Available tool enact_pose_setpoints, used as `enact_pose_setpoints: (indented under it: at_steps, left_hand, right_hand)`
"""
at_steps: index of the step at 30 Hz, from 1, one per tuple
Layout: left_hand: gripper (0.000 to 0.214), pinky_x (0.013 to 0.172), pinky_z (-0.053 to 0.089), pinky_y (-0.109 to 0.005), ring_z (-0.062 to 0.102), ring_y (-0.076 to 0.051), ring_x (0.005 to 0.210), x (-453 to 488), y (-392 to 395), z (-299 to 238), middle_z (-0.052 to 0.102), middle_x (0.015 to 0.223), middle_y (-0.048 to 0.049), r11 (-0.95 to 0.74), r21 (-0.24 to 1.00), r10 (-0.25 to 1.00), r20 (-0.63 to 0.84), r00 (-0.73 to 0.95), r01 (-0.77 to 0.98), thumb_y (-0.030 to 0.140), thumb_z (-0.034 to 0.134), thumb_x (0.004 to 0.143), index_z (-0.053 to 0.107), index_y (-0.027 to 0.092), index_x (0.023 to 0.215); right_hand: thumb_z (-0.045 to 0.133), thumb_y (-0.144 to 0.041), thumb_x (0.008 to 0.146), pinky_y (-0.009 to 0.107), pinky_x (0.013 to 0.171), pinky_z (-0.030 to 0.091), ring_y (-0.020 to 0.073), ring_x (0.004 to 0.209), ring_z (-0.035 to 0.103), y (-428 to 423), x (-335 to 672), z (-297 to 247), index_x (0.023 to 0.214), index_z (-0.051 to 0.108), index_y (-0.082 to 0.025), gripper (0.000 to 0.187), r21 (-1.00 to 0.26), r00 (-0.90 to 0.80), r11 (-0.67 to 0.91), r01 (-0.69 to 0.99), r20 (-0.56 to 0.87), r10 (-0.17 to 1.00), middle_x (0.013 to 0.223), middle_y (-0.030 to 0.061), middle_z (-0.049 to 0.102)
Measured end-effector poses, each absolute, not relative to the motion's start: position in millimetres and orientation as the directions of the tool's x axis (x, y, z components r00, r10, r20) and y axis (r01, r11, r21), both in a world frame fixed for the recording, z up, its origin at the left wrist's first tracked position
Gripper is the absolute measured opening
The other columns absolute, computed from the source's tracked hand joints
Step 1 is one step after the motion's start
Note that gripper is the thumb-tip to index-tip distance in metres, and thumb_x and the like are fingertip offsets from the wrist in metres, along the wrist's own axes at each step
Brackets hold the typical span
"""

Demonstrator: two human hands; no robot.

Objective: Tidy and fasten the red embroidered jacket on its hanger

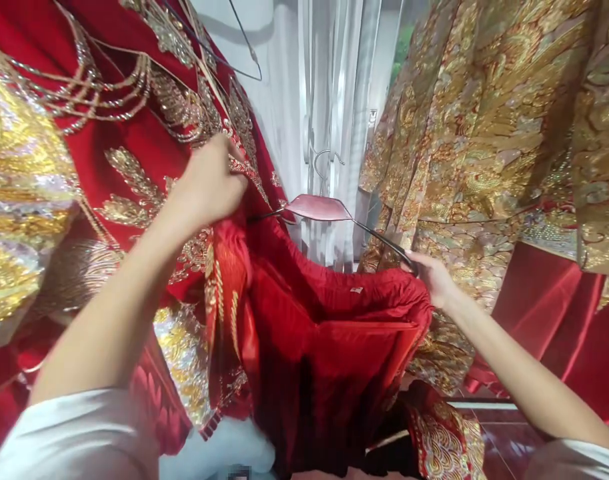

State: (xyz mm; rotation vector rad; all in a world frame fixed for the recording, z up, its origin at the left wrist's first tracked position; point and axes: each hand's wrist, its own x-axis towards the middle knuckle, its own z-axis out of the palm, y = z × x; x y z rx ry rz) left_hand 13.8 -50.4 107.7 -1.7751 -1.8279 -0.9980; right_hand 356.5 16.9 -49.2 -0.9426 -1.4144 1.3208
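Note:
A red garment with gold embroidery (329,347) hangs open between my hands, its plain red lining facing me. My left hand (209,183) grips the garment's left edge near one end of a clothes hanger (319,208). My right hand (434,277) holds the garment's right edge together with the hanger's dark right arm. The hanger has a pink padded middle and a metal hook, and it sits tilted above the garment's opening.
Red and gold embroidered robes (59,167) hang close on the left, and gold brocade robes (509,120) on the right. White sheer curtains (329,87) cover a window straight ahead. An empty wire hanger (244,47) hangs above. Red tiled floor (504,440) shows lower right.

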Motion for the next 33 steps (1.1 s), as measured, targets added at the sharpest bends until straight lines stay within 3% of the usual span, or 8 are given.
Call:
enact_pose_setpoints:
  at_steps: [4, 8, 11, 14, 19, 22, 26, 33]
  left_hand:
    - [0.030, 0.068, 0.047, -0.031, 0.059, -0.020, 0.069, 48.3, -60.2, 51.5, 0.061, 0.078, -0.0060, -0.230, 0.244, 0.810, 0.585, 0.046, 0.942, 0.014, 0.045, 0.081, 0.052, 0.013, 0.110]
    - [0.030, 0.065, 0.044, -0.038, 0.063, -0.031, 0.077, 72.1, -43.5, 18.1, 0.064, 0.082, -0.0166, -0.068, 0.024, 0.918, 0.393, 0.053, 0.997, 0.020, 0.038, 0.087, 0.057, 0.009, 0.108]
    - [0.038, 0.067, 0.044, -0.039, 0.063, -0.032, 0.080, 96.0, -28.6, 28.5, 0.064, 0.084, -0.0180, -0.032, -0.022, 0.825, 0.563, 0.038, 0.999, 0.034, 0.035, 0.092, 0.062, 0.009, 0.101]
    - [0.040, 0.079, 0.041, -0.039, 0.059, -0.028, 0.094, 124.5, -6.1, 45.8, 0.064, 0.096, -0.0148, -0.268, -0.132, 0.608, 0.745, 0.274, 0.954, 0.041, 0.038, 0.093, 0.064, 0.014, 0.104]
    - [0.054, 0.082, 0.037, -0.040, 0.055, -0.029, 0.095, 154.3, 42.2, 51.5, 0.064, 0.091, -0.0179, -0.407, -0.345, 0.644, 0.548, 0.534, 0.846, 0.051, 0.037, 0.093, 0.070, 0.008, 0.091]
    - [0.060, 0.077, 0.037, -0.038, 0.055, -0.028, 0.091, 156.8, 54.9, 50.6, 0.064, 0.084, -0.0163, -0.417, -0.297, 0.663, 0.548, 0.511, 0.859, 0.057, 0.035, 0.092, 0.071, 0.009, 0.086]
    - [0.055, 0.079, 0.037, -0.038, 0.056, -0.029, 0.093, 159.1, 57.4, 49.8, 0.065, 0.085, -0.0163, -0.409, -0.246, 0.670, 0.572, 0.472, 0.879, 0.055, 0.040, 0.092, 0.070, 0.008, 0.088]
    - [0.035, 0.085, 0.038, -0.041, 0.055, -0.030, 0.100, 170.2, 68.2, 43.2, 0.063, 0.083, -0.0124, -0.358, -0.168, 0.688, 0.618, 0.381, 0.919, 0.036, 0.048, 0.092, 0.068, 0.007, 0.086]
  right_hand:
    - [0.070, -0.051, 0.060, 0.024, 0.038, 0.023, 0.0082, 0.040, 0.026, 23.8, 356.2, -53.3, 0.057, 0.035, -0.021, 0.046, -0.967, -0.209, 0.005, -0.256, 0.061, 0.976, 0.047, -0.0048, 0.032]
    - [0.074, -0.051, 0.055, 0.023, 0.038, 0.021, 0.0079, 0.040, 0.025, 39.1, 361.0, -56.7, 0.056, 0.036, -0.021, 0.049, -0.962, -0.248, 0.010, -0.272, 0.080, 0.965, 0.047, -0.0053, 0.031]
    - [0.071, -0.058, 0.057, 0.023, 0.038, 0.020, 0.0078, 0.040, 0.025, 46.7, 361.9, -59.0, 0.055, 0.035, -0.021, 0.051, -0.972, -0.263, 0.033, -0.231, 0.095, 0.960, 0.047, -0.0052, 0.030]
    - [0.068, -0.062, 0.060, 0.023, 0.039, 0.022, 0.0083, 0.041, 0.027, 49.3, 365.6, -56.7, 0.056, 0.038, -0.021, 0.051, -0.980, -0.245, 0.088, -0.176, 0.131, 0.961, 0.048, -0.0052, 0.031]
    - [0.081, -0.050, 0.047, 0.025, 0.056, 0.042, 0.0103, 0.056, 0.047, 50.7, 398.4, -36.2, 0.069, 0.055, -0.020, 0.045, -0.957, -0.254, 0.274, 0.093, 0.243, 0.936, 0.062, -0.0035, 0.053]
    - [0.084, -0.030, 0.043, 0.027, 0.066, 0.046, 0.0124, 0.066, 0.054, 55.4, 421.6, -16.4, 0.079, 0.063, -0.018, 0.044, -0.856, -0.330, 0.374, 0.356, 0.259, 0.908, 0.070, -0.0019, 0.062]
    - [0.075, -0.029, 0.061, 0.029, 0.068, 0.046, 0.0146, 0.072, 0.058, 61.2, 421.2, 32.4, 0.070, 0.064, -0.012, 0.022, -0.689, -0.173, 0.442, 0.574, 0.425, 0.888, 0.067, 0.0009, 0.062]
    - [0.055, -0.014, 0.078, 0.048, 0.090, 0.040, 0.0307, 0.098, 0.059, 17.4, 322.6, 63.4, 0.076, 0.064, -0.007, 0.012, -0.206, -0.149, 0.451, 0.868, 0.759, 0.634, 0.075, 0.0096, 0.061]
